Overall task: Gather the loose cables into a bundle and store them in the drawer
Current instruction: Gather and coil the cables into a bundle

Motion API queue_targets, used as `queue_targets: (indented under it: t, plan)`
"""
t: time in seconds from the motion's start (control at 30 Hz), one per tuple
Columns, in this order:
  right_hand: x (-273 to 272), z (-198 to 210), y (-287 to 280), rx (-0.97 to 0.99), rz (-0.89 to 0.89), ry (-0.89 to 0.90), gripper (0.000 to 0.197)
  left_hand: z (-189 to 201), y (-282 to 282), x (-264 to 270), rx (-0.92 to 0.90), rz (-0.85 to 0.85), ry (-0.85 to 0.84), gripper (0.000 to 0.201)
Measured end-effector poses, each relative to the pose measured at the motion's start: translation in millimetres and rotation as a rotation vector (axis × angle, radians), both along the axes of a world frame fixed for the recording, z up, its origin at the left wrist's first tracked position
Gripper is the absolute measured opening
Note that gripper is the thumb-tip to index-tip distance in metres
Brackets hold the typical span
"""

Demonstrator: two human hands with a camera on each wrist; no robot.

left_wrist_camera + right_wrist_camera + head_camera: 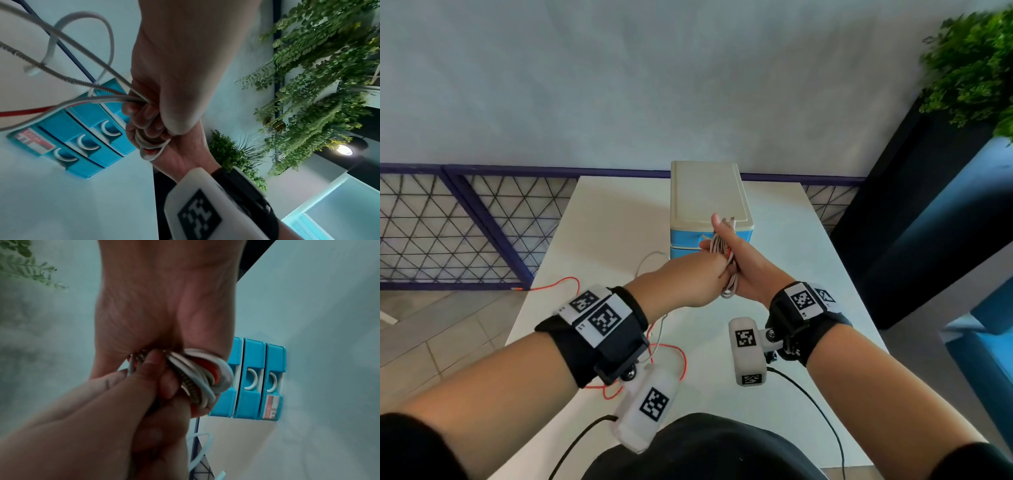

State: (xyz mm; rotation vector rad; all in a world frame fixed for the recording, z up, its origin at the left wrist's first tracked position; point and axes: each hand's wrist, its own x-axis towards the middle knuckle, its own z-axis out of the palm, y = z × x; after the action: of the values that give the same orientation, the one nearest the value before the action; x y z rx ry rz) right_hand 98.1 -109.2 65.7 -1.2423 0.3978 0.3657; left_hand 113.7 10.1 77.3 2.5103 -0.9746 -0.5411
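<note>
Head: we see our right hand [748, 270] and left hand [693, 277] meet above the white table [825, 274], both wrapped around the cable bundle [727, 265], just in front of the blue drawer unit [709, 219]; a red cable [558, 284] trails on the table.
Left wrist: fingers [144, 113] curled, gripping loose strands.
Right wrist: coils [203, 378] pinched in our palm; all drawers closed.

Office or lounge – white table [619, 219], planter greenery [972, 65], mesh railing [448, 226].
</note>
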Motion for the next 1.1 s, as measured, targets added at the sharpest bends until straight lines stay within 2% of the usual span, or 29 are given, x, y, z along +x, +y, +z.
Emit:
queue_targets:
  t: [0.1,0.17,0.27,0.33,0.4,0.47,0.7,0.83,0.97,1.1]
  plan:
    - [-1.1,-1.7,-0.2,0.038,0.0,-0.023,0.034,-3.2,-9.9,-2.5,0.075,0.032,-0.005,0.04]
    - [0.0,-4.1,-0.4,0.003,-0.024,-0.06,0.026,-1.6,-12.3,-3.7,0.117,0.008,-0.025,0.038]
    - [3.8,-3.5,-3.5,-0.074,-0.132,-0.11,0.032,10.0,-7.9,-6.1,0.033,-0.016,0.023,0.038]
    - [6.3,-2.1,-7.9,-0.073,-0.227,-0.159,0.033,13.6,-4.8,-6.1,-0.011,0.012,0.171,0.041]
    - [9.3,-0.1,-12.9,-0.01,-0.289,-0.188,0.034,13.2,-3.2,-7.3,-0.041,0.0,0.294,0.044]
    - [11.2,2.9,-15.2,0.098,-0.287,-0.192,0.037,11.6,-1.5,-9.3,-0.082,-0.044,0.349,0.043]
    - [3.1,15.8,-0.5,0.445,-0.351,-0.225,0.045,1.0,3.3,-14.8,-0.025,-0.062,0.142,0.043]
    - [3.3,20.2,6.7,0.453,-0.451,-0.142,0.047,-11.1,7.8,-12.9,-0.06,-0.088,0.095,0.035]
    - [5.2,20.8,4.4,0.322,-0.49,-0.129,0.05,-27.5,17.7,-9.7,-0.143,-0.146,0.101,0.026]
    - [4.5,28.0,-12.3,0.284,-0.527,-0.136,0.05,-45.5,40.6,1.1,-0.096,-0.108,0.137,0.023]
